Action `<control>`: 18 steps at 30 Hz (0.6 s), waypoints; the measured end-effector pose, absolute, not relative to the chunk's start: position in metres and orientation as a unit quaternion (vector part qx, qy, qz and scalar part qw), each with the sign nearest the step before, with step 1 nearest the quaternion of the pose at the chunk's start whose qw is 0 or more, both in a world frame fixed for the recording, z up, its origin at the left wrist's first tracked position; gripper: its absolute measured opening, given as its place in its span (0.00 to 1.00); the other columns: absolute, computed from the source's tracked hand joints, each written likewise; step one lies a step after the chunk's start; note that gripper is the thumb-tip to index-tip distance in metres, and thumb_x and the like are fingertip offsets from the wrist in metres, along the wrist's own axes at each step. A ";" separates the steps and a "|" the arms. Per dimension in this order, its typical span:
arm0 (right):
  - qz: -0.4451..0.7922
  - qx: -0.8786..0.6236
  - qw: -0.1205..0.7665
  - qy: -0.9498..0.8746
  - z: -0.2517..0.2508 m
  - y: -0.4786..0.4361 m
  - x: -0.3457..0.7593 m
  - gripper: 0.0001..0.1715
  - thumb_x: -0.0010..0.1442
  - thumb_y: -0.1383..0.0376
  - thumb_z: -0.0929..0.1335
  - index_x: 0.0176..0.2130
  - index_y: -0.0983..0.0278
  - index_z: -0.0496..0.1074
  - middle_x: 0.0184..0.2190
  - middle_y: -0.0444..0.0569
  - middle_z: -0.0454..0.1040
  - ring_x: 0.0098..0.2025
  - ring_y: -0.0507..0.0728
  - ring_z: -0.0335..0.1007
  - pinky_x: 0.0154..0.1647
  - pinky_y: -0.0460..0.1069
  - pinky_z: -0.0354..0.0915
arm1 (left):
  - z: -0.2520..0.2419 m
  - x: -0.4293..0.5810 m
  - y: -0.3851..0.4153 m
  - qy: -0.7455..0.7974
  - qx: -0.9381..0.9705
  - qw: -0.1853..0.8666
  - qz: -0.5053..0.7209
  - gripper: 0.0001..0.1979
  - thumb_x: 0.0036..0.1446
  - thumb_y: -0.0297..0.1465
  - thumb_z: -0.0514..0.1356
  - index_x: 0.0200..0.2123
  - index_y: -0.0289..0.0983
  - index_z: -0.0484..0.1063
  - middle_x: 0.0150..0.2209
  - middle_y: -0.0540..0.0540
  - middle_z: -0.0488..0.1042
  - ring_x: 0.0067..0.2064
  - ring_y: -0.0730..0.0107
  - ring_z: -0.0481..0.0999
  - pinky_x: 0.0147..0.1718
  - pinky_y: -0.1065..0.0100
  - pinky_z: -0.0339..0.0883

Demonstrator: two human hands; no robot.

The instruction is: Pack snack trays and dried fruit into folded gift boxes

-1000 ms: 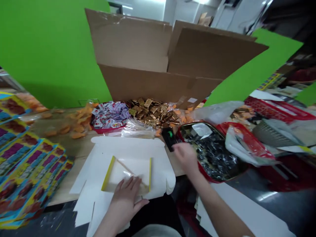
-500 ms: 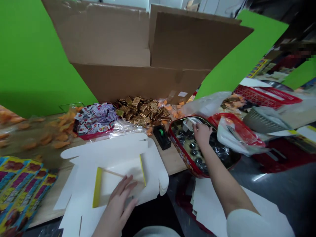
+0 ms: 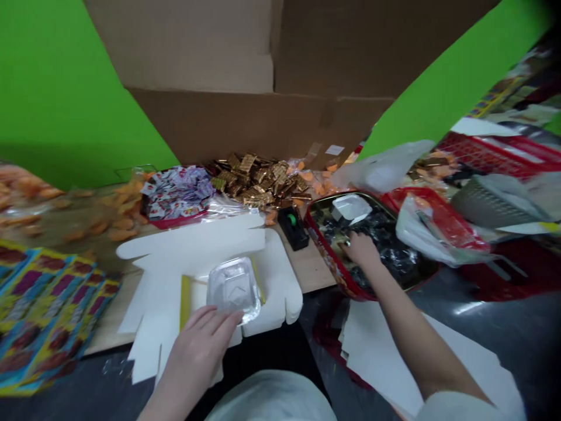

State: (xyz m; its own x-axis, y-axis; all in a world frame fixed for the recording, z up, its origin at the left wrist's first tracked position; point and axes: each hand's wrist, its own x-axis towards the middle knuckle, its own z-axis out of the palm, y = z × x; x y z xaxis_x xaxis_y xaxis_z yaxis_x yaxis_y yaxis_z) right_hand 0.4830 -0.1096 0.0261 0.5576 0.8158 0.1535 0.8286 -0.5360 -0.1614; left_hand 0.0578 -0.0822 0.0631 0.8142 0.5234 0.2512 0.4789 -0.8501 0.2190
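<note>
In the head view, my left hand (image 3: 204, 333) has its fingers together at the near rim of a square, silvery foil tray (image 3: 234, 286). The tray lies slightly tilted over the opening of an unfolded white carton (image 3: 175, 251) with yellow inner walls. My right hand (image 3: 362, 251) reaches down into a large red-rimmed tin (image 3: 318, 248), its fingers curled among dark, shiny plastic-wrapped pieces (image 3: 392, 240). What the right fingertips hold, if anything, is hidden. Another foil tray (image 3: 352, 207) rests in the tin's far part, beyond that hand.
A black tape dispenser (image 3: 293, 228) stands between carton and tin. Behind lie gold-wrapped pieces (image 3: 258, 178) and a red tray of small printed sachets (image 3: 179, 193). Colourful printed boxes (image 3: 48, 316) are at left. A red basket (image 3: 456, 222) sits at right; white card sheets (image 3: 385, 356) lie below.
A foil tray now lies over the carton where none was. My left hand has closed at its rim. My right hand has moved nearer within the tin, away from the other foil tray.
</note>
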 end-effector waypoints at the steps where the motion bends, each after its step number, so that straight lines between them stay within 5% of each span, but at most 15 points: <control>1: -0.033 -0.884 0.092 -0.458 0.012 -0.105 0.498 0.09 0.53 0.64 0.70 0.28 0.69 0.72 0.27 0.62 0.74 0.34 0.62 0.71 0.33 0.52 0.61 | 0.054 0.045 -0.081 0.292 0.946 0.062 0.125 0.16 0.62 0.24 0.49 0.49 0.41 0.70 0.42 0.48 0.77 0.43 0.66 0.75 0.52 0.57 0.63; 6: -0.060 -0.879 0.102 -0.462 0.005 -0.112 0.519 0.12 0.56 0.64 0.66 0.25 0.67 0.72 0.19 0.58 0.70 0.27 0.61 0.70 0.27 0.53 0.57 | 0.030 0.019 -0.075 0.409 0.908 0.077 0.036 0.14 0.63 0.35 0.52 0.48 0.41 0.73 0.50 0.43 0.75 0.50 0.58 0.74 0.57 0.49 0.56; 9: -0.125 -0.852 0.158 -0.484 0.033 -0.120 0.482 0.16 0.60 0.64 0.62 0.42 0.69 0.74 0.32 0.63 0.75 0.38 0.65 0.72 0.37 0.57 0.63 | 0.024 0.018 -0.075 0.404 0.909 0.092 0.040 0.19 0.62 0.44 0.54 0.51 0.43 0.72 0.54 0.44 0.72 0.57 0.55 0.68 0.63 0.42 0.35; 13: -0.128 -0.616 0.326 -0.706 0.046 -0.119 0.358 0.21 0.62 0.69 0.62 0.54 0.63 0.68 0.50 0.55 0.73 0.55 0.60 0.66 0.55 0.56 0.61 | 0.015 0.017 -0.076 0.407 0.906 0.106 0.040 0.21 0.62 0.47 0.53 0.52 0.43 0.70 0.55 0.44 0.71 0.56 0.58 0.69 0.63 0.44 0.31; 18: -0.010 -0.564 0.196 -0.802 0.008 -0.104 0.236 0.14 0.61 0.66 0.66 0.47 0.62 0.73 0.47 0.53 0.75 0.59 0.65 0.61 0.61 0.65 0.54 | 0.003 0.011 -0.074 0.410 0.904 0.108 0.052 0.20 0.61 0.47 0.53 0.52 0.46 0.70 0.54 0.45 0.71 0.55 0.59 0.70 0.62 0.44 0.32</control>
State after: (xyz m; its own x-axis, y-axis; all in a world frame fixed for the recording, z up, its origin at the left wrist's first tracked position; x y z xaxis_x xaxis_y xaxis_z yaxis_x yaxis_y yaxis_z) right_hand 0.2362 -0.1036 0.0082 -0.2863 0.9010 0.3261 0.9090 0.3630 -0.2050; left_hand 0.0109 -0.0739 0.0034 0.6582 0.7529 0.0058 0.7301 -0.6401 0.2391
